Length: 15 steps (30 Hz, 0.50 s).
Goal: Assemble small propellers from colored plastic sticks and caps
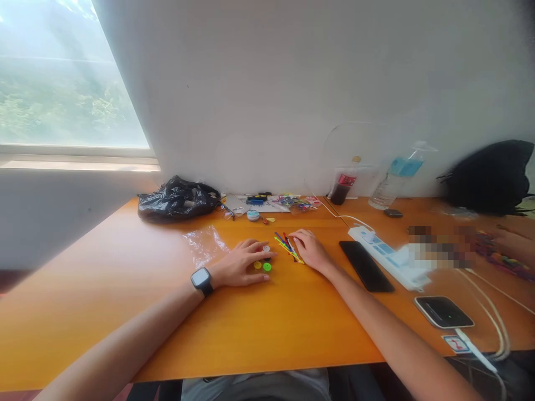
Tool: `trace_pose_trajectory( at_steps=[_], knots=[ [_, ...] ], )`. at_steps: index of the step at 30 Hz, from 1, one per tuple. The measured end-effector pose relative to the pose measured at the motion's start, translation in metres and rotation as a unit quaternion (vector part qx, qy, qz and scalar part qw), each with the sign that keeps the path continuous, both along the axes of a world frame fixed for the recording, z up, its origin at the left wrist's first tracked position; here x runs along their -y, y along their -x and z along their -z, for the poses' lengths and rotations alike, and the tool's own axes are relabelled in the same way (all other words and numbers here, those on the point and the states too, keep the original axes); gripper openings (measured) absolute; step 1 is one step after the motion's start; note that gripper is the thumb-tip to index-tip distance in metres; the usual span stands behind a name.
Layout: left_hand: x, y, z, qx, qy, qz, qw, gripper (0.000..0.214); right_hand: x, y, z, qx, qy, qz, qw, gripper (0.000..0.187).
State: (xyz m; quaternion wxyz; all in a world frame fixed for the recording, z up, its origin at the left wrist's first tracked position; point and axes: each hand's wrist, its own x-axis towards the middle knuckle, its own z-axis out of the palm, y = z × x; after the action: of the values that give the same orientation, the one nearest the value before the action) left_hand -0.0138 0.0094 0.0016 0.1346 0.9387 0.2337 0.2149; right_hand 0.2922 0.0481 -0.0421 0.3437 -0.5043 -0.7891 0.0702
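Here, the wide-spread left hand [241,264] straddles small discs [267,267]; sticks [288,248] lie beside the right hand [310,250], its grip unclear.

Small round discs [267,267], yellow, green and white, sit close together. On their right, thin red, blue and yellow sticks [289,248] lie slanted in a bunch.

This is a desk area in an indoor room; whether office or home cannot be told. An orange-brown wooden desk [234,334] spans the lower frame against a plain pale wall [267,100]. The window [62,72] at upper left shows greenery [92,111]. A white power strip [387,252], charging cable [475,348], water bottle [403,167] and black bag [491,175] occupy the right.
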Motion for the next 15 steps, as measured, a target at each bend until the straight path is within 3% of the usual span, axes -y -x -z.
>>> trace_pose_trajectory(
  at_steps=[7,12,15],
  knots=[
    [0.001,-0.002,0.003,0.01,-0.002,0.004,1.0,0.036,0.009,0.003,-0.012,0.002,0.019,-0.031,0.999,0.021],
    [0.0,-0.001,0.003,0.024,0.005,-0.015,1.0,0.052,0.012,0.006,-0.014,0.022,-0.001,-0.067,0.998,0.031],
    [-0.002,0.0,0.004,0.054,0.02,-0.067,0.996,0.047,0.013,0.007,-0.014,0.041,-0.006,-0.071,0.997,0.032]
  ],
)
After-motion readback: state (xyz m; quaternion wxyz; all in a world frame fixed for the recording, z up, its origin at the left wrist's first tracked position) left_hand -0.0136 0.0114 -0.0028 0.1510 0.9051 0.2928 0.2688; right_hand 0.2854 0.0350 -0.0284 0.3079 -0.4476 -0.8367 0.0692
